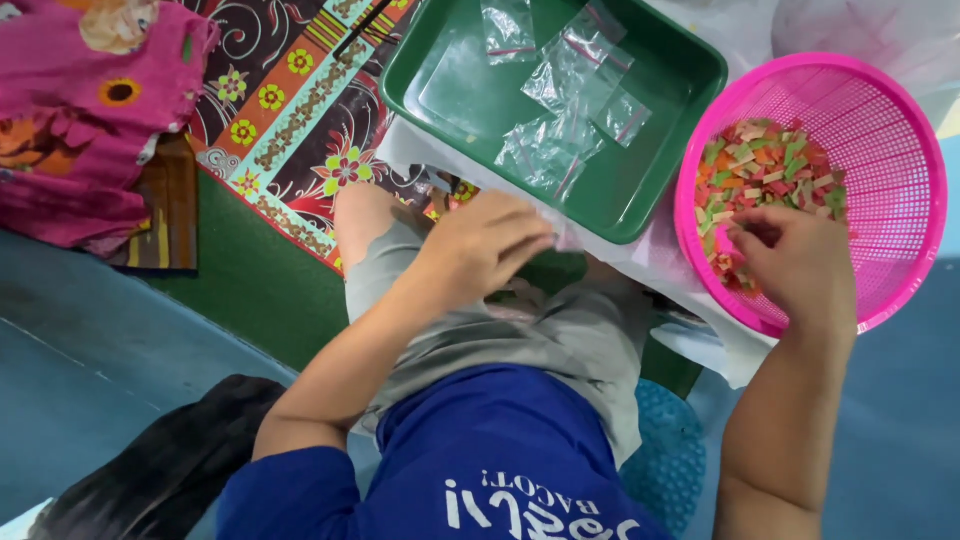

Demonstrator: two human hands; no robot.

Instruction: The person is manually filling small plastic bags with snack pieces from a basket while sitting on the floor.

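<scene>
Two hands were seen at work over lap. Right hand (795, 262) was dipped into pink basket (895, 150) at near rim, fingers curled on coloured snack pieces (765, 165); grasp itself hidden. Pieces judged light, dry, brittle; best pinched loosely, few at once. Left hand (480, 245) was closed narrow at near edge of green tray (690, 85), seemingly on clear bag, hard to make out. Small clear bags (565, 100), thin and slippery, were heaped in tray.

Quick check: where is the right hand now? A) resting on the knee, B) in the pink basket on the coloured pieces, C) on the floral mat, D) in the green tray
B: the right hand reaches into the pink basket, its fingers on the coloured pieces.
</scene>
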